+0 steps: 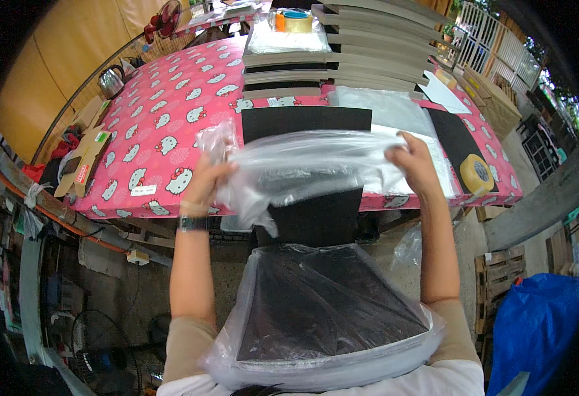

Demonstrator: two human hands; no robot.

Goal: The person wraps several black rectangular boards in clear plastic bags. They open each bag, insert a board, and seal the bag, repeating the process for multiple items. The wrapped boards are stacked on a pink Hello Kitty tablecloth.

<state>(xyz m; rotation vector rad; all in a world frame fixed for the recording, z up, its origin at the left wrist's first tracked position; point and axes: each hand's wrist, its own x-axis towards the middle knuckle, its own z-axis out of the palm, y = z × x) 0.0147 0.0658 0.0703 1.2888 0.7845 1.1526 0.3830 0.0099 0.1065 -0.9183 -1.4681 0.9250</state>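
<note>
A clear plastic bag (309, 158) is stretched between my two hands, blurred by motion. My left hand (205, 181) grips its left end, with bunched plastic above and below the fingers. The right end is pinched in my right hand (415, 162). Behind and below the bag, a black board (306, 120) lies at the table's front edge and reaches down past it. Close to my body rests a black sheet (322, 303) wrapped in clear plastic. Clear plastic bags (385, 109) lie flat on the table beyond my right hand.
A pink patterned table (164, 119) spans the front. Stacks of grey-edged boards (382, 49) rise at the back. Yellowish tape rolls lie about, one (477, 173) at the right edge. A kettle (111, 82) and an opened carton (86, 162) stand left; a blue tarp (537, 330) hangs right.
</note>
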